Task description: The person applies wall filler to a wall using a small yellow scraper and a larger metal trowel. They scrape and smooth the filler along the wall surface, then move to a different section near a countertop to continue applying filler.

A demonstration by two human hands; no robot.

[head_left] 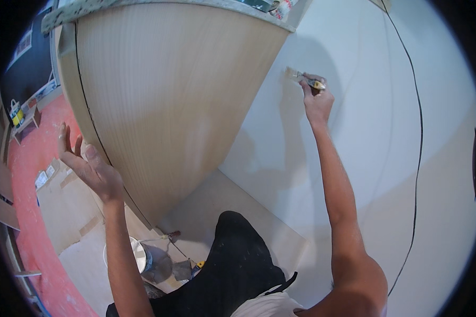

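My right hand [318, 101] grips a paintbrush [316, 83] by its dark and yellow handle. The pale bristles point left, at the white wall [354, 132], close to the side edge of a wood-grain cabinet panel [180, 79]. Whether the bristles touch the wall I cannot tell for sure. My left hand [92, 168] is raised by the cabinet's front edge, fingers apart, with nothing in it. It seems near that edge; contact is not clear.
A speckled countertop [169, 4] tops the cabinet. Below my left forearm stand a white bucket [138, 254] and a few tools. Cardboard [71, 211] covers part of the red floor [31, 158]. A black cable [421, 132] hangs along the wall. A small wooden stool [29, 122] stands far left.
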